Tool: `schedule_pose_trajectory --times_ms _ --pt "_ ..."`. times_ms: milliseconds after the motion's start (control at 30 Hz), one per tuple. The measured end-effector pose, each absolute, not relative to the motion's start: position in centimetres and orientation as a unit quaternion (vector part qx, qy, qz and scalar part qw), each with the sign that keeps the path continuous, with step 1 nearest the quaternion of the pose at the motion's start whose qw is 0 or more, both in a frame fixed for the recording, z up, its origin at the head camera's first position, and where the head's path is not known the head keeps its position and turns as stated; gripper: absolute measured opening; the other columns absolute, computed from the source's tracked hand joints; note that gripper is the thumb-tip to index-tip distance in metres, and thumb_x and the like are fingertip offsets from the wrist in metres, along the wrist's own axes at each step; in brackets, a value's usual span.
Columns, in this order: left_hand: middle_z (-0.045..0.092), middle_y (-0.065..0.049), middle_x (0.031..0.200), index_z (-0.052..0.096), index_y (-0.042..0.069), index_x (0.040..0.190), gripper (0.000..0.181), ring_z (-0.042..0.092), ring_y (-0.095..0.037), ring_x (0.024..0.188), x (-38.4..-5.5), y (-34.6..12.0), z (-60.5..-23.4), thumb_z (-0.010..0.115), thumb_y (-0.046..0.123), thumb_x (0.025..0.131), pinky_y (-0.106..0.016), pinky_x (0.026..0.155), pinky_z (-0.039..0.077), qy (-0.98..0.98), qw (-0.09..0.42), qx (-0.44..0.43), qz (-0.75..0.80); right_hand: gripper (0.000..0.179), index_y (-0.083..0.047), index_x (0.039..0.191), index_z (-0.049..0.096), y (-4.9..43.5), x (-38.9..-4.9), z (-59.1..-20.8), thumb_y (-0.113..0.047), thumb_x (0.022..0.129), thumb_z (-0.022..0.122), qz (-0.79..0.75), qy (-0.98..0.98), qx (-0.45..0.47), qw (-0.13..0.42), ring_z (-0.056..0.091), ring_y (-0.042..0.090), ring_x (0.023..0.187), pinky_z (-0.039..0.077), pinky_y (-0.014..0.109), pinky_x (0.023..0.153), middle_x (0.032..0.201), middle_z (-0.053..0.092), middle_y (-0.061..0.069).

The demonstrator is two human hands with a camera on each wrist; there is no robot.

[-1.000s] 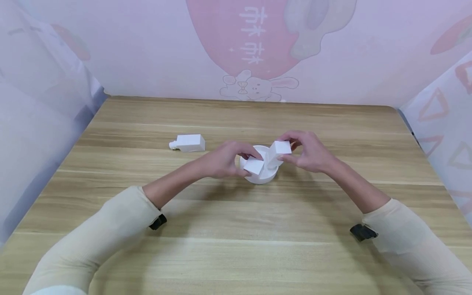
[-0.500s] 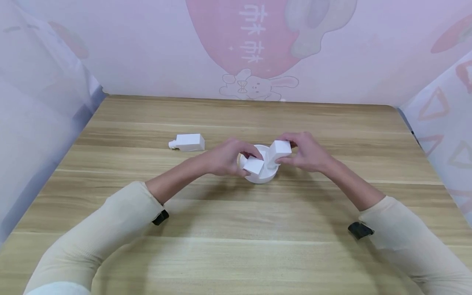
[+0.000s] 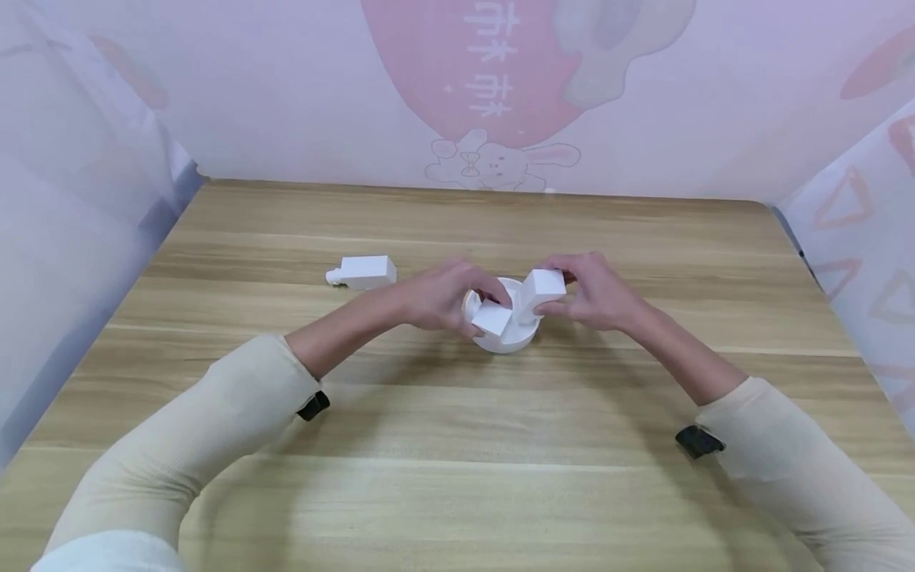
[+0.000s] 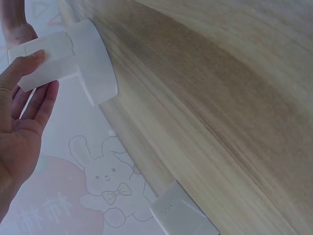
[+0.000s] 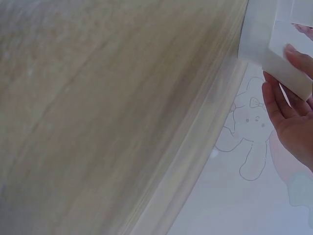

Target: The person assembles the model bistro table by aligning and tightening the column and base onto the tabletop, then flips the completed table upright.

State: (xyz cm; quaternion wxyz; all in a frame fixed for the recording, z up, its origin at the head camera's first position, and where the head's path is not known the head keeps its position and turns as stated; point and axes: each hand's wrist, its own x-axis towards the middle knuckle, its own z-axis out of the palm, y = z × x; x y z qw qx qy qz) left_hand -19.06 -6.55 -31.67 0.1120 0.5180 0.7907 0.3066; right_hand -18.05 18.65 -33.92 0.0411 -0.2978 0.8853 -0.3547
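A shallow round white dish stands on the table with two white box-shaped pieces over it, flat ends up. My left hand pinches the left piece between thumb and fingers; this piece leans toward the left. On the other side my right hand grips the taller right piece, its lower end inside the dish. In the left wrist view, the thumb lies along the side of the held piece, close against the dish. The lower ends of both pieces are hidden within the dish.
A white square bottle-shaped piece with a round neck lies on its side, left of the dish. Wood-grain tabletop surrounds everything. A printed cloth wall rises behind the table's back edge, with more cloth at both sides.
My right thumb has slid slightly left and down along the right piece. My left hand keeps its pinch, almost unmoved. The lying piece stays put; the head view tilts slightly.
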Motion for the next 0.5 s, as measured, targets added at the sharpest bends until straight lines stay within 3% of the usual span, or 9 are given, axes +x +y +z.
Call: schedule_pose_trajectory --times_ms 500 --pt "0.069 0.004 0.096 0.071 0.007 0.101 0.039 0.060 -0.011 0.087 -19.41 -6.62 -31.89 0.079 0.002 0.063 -0.040 0.080 0.051 0.783 0.112 0.535 0.297 0.043 -0.001 0.107 0.065 18.60 -18.14 -33.94 -0.016 0.072 0.084 -0.352 0.889 -0.291 0.043 0.061 0.020 0.081 0.052 0.040 0.077 0.091 0.067 0.006"
